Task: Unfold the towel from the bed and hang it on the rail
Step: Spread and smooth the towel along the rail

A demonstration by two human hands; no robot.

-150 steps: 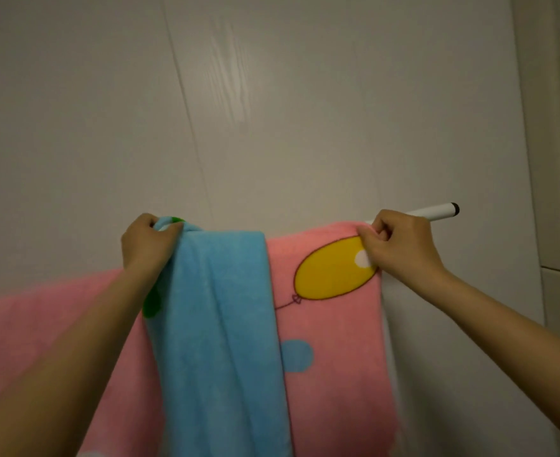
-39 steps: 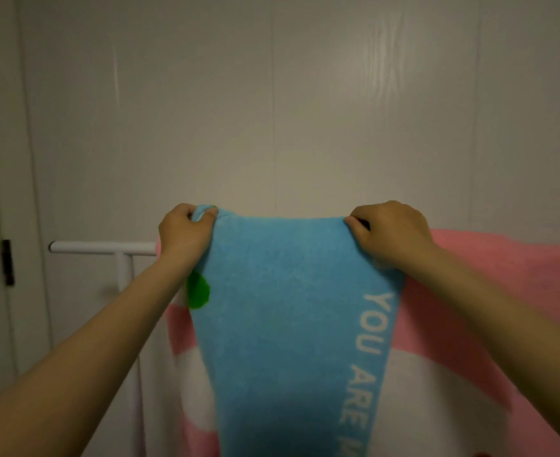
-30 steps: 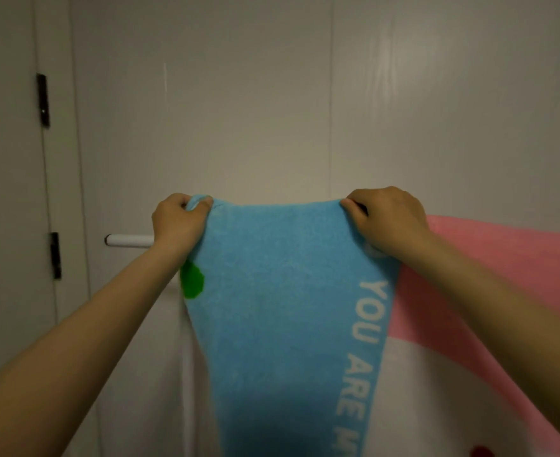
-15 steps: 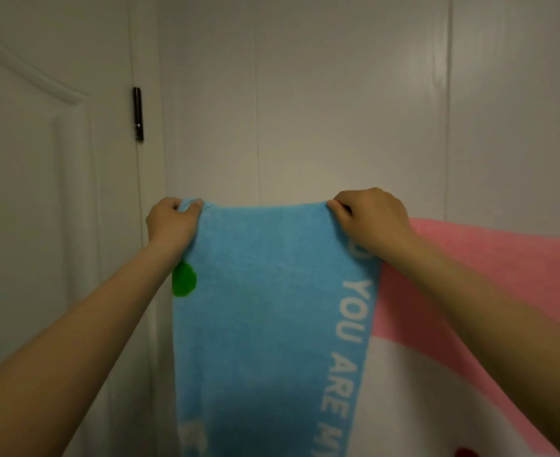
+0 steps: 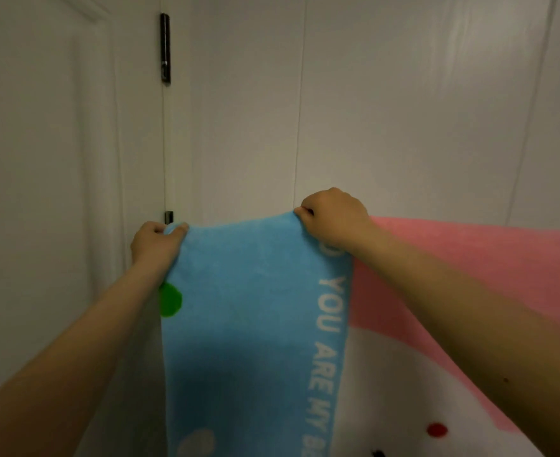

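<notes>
- Pink towel hangs spread behind, right of the blue one, probably over the hidden rail
- Blue towel hangs flat, top edge pulled wide, likely to even the drape
- Right hand fingers curled tight, gripping top right corner
- Left hand pinches top left corner, thumb on top

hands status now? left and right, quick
Left hand: closed, pinching the top left corner of the blue terry towel.
Right hand: closed, gripping the towel's top right corner.
</notes>
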